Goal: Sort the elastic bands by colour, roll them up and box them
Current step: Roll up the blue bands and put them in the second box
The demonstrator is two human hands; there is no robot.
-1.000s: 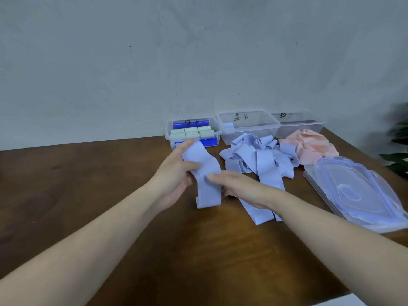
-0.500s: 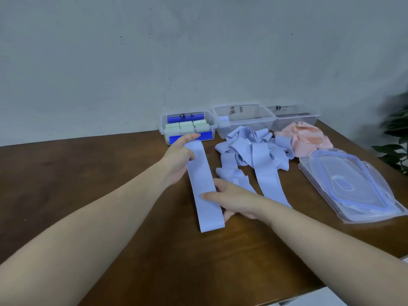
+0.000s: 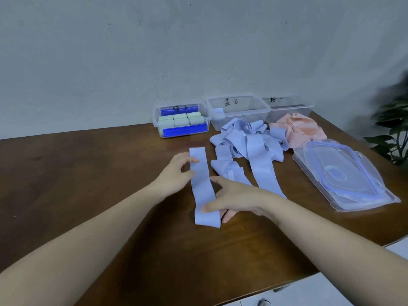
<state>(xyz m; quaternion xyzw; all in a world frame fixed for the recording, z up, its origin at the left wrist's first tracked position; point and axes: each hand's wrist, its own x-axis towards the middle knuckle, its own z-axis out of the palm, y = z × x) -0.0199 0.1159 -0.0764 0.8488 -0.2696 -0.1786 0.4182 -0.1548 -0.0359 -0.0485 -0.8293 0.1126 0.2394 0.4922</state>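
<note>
One light blue elastic band [image 3: 202, 184] lies flat and straight on the brown table. My left hand [image 3: 176, 176] rests its fingertips on the band's left edge near the far end. My right hand [image 3: 234, 198] presses on the band near its near end, fingers spread across it. A heap of blue bands [image 3: 247, 144] lies behind, with a pink heap [image 3: 298, 129] to its right. Three clear boxes stand at the back: the left box [image 3: 157, 118] holds rolled green bands [image 3: 181, 119], the middle box [image 3: 238, 109] holds one blue roll, the right box [image 3: 289, 108].
Stacked clear lids with blue seals [image 3: 344, 173] lie at the right. A green plant [image 3: 395, 129] stands past the table's right edge. The wall rises right behind the boxes. The table's near edge [image 3: 242, 290] runs diagonally at bottom right.
The blue band was lifted between both hands, then laid flat on the table. My left hand has slid back along it from the far end and my right hand has shifted nearer.
</note>
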